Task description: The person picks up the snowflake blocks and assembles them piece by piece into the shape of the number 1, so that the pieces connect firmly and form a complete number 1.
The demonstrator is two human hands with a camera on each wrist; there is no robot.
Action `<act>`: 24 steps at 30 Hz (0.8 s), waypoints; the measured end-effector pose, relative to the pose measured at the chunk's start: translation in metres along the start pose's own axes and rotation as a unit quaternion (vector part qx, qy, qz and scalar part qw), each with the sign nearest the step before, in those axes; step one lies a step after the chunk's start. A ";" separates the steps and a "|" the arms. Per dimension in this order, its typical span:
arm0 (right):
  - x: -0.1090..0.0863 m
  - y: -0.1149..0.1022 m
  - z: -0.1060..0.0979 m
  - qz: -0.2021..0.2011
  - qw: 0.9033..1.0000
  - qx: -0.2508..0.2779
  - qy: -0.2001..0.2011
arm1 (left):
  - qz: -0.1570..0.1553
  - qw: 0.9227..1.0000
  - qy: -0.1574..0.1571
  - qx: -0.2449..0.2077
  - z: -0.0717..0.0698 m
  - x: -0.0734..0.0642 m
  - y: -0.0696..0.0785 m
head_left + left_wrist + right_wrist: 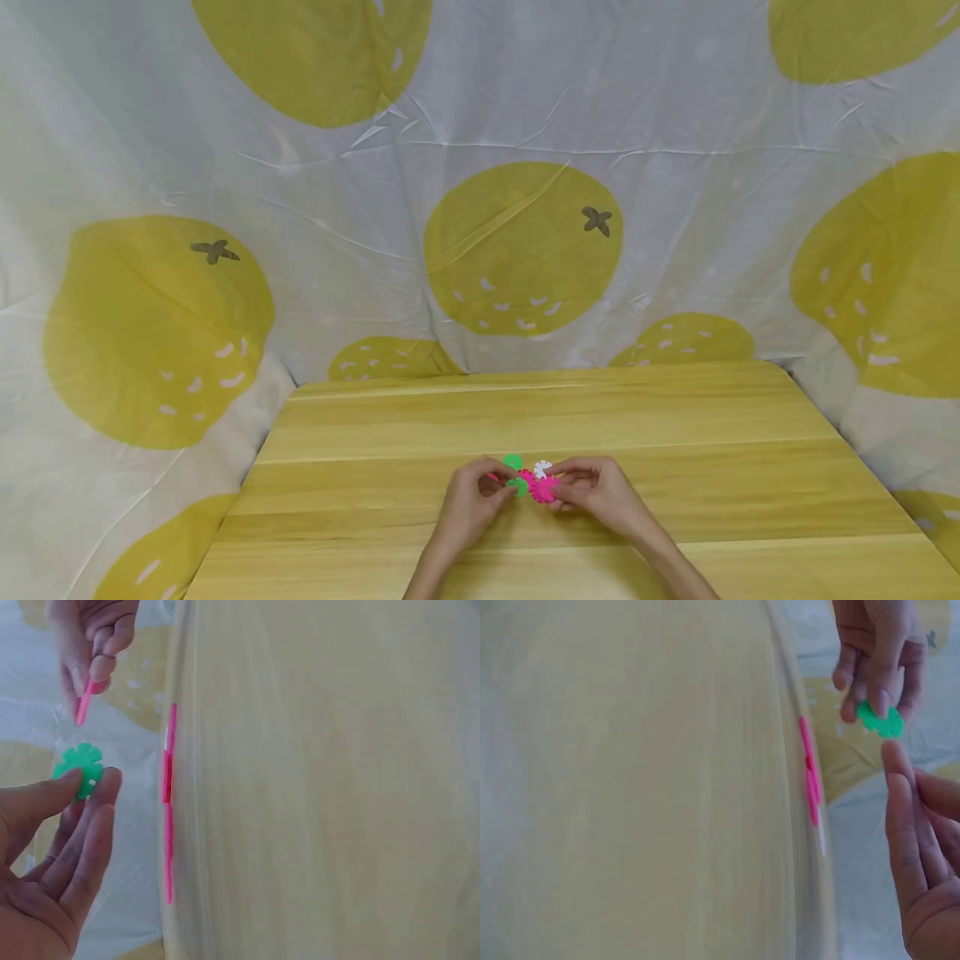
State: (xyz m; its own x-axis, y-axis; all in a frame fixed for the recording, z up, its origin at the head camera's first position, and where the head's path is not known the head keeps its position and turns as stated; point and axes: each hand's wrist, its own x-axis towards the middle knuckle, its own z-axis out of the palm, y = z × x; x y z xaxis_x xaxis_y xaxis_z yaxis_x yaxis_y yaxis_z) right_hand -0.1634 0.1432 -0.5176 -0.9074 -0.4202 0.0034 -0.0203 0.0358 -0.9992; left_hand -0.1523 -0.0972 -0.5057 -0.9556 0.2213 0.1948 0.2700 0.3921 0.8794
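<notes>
A green notched plastic disc (79, 761) is pinched between the thumb and fingers of my left hand (470, 500). My right hand (603, 497) pinches a bright pink notched disc (543, 492), seen edge-on in the left wrist view. The two discs are close together, face-on in the head view; whether they touch I cannot tell. Just beyond the hands lie another green disc (512, 460), a white disc (542, 467) and pink discs (168, 855), which look flat on the table. The right wrist view hides the pink disc behind my right hand's fingers.
The wooden table (555, 417) has rounded far corners. A white cloth (510, 100) printed with large yellow fruit hangs behind it and along both sides.
</notes>
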 end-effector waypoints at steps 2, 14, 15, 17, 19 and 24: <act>0.001 -0.002 0.004 0.001 1.000 0.019 0.019 | 0.006 1.000 0.008 -0.009 0.000 0.001 0.001; 0.000 -0.008 0.019 -0.001 0.996 0.053 0.077 | 0.118 0.991 0.070 0.004 0.009 0.001 0.006; 0.000 -0.008 0.019 -0.005 0.995 0.051 0.081 | 0.127 0.989 0.075 0.005 0.009 0.001 0.006; -0.001 -0.009 0.020 -0.019 0.995 0.053 0.085 | 0.154 0.984 0.086 0.012 0.009 0.001 0.007; -0.001 -0.008 0.021 -0.040 0.994 0.053 0.089 | 0.185 0.977 0.101 0.027 0.010 0.002 0.008; -0.003 -0.009 0.024 -0.087 0.989 0.050 0.109 | 0.261 0.955 0.132 0.050 0.011 0.002 0.010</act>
State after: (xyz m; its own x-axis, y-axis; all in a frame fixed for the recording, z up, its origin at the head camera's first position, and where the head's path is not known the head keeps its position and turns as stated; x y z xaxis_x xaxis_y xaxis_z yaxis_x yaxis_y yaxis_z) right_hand -0.1504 0.1222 -0.5096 -0.9631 -0.2055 0.1737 -0.1526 -0.1148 -0.9816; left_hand -0.1506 -0.0828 -0.5011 -0.6800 0.1822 0.7102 0.7155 0.3763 0.5886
